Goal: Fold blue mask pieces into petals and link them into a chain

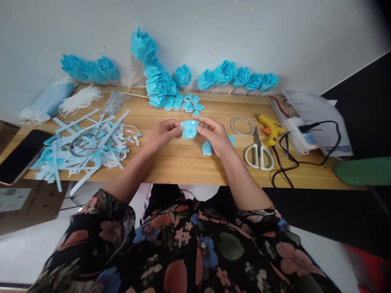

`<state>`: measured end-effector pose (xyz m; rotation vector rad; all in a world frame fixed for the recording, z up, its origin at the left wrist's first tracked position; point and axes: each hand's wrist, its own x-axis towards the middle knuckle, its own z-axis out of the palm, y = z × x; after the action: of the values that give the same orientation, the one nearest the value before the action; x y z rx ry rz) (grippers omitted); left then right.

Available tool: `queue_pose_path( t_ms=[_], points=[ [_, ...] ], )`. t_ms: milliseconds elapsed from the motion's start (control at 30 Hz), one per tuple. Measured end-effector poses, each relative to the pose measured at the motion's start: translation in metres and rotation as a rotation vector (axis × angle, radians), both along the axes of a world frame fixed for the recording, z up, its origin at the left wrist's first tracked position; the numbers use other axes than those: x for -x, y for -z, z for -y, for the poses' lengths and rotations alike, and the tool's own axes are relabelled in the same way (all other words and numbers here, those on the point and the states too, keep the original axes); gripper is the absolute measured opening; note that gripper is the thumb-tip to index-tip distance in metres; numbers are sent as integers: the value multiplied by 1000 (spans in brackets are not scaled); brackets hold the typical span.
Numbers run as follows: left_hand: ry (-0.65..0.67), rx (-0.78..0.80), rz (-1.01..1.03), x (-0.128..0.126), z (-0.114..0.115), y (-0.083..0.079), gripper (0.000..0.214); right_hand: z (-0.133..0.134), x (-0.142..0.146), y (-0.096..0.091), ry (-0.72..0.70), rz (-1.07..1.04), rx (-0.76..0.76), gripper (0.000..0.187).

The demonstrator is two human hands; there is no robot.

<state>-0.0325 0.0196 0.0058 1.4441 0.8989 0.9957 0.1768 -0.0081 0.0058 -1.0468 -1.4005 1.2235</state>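
Observation:
Between my two hands, above the middle of the wooden table, is a light-blue fabric petal [189, 129] with a shiny surface. My left hand [167, 132] pinches its left edge between thumb and fingers. On the opposite side, my right hand [212, 132] grips the right edge, thumb below and fingers above. Under my right hand lies a loose blue piece [207, 148], partly covered. Just beyond the hands sit several curled blue petals [182, 103] in a cluster.
Blue fabric flowers [224, 73] on sticks line the wall. Left are scrap strips [88, 142], mask bundles [50, 99] and a phone [21, 154]. Right are scissors [259, 152], a wire coil [242, 125], a yellow glue gun [270, 128] and a power strip [301, 136] with black cords.

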Motion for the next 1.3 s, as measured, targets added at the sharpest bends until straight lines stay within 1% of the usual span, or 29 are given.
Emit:
queue_pose_path(
  t_ms=[133,233,467,767,833,967,1100,1200,1300],
  points=[
    [4,-5,10,0,0,0,30,2,1,-3,-39,-8,13,43],
    [27,4,-4,-1,1,-1,30,1,2,0,-58,27,11,46],
    [73,21,-29,-3,4,-5,33,-1,2,6,-36,73,7,48],
    [94,29,-22,-4,3,-4,31,-3,3,9,-32,30,27,47],
    [78,22,-25,-4,3,-4,30,-3,3,9,-28,12,28,47],
    [4,14,-34,-4,2,-4,27,-3,3,7,11,-10,24,42],
    [-2,18,-25,-4,1,-3,27,-2,2,5,61,-61,66,40],
    [14,25,-16,-3,0,-2,28,-2,3,3,26,-95,70,39],
    [35,33,-23,-3,1,-1,31,-1,4,2,-23,-87,56,45]
  ],
)
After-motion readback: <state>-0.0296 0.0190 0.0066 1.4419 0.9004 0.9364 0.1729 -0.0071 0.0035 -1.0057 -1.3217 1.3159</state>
